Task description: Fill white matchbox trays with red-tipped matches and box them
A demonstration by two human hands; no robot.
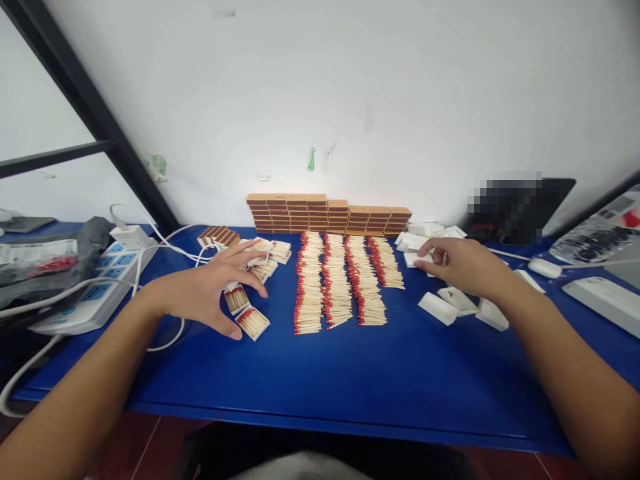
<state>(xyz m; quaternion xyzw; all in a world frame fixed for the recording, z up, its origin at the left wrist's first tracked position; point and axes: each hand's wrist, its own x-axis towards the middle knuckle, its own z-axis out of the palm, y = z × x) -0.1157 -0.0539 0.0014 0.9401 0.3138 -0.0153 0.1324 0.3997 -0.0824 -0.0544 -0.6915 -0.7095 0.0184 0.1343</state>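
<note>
My left hand hovers with spread fingers over several white matchbox trays filled with red-headed matches; the nearest filled tray lies just beyond the thumb. Nothing shows in its grip. On the other side, my right hand pinches the edge of a white matchbox tray at the pile of white trays. Between the hands, loose matches lie in long columns, red heads to the left, with the rightmost column shorter.
Stacked brown matchboxes stand against the wall. More white trays lie under my right forearm. A power strip with white cables is at left. A dark tablet-like object leans at right, beside a white adapter.
</note>
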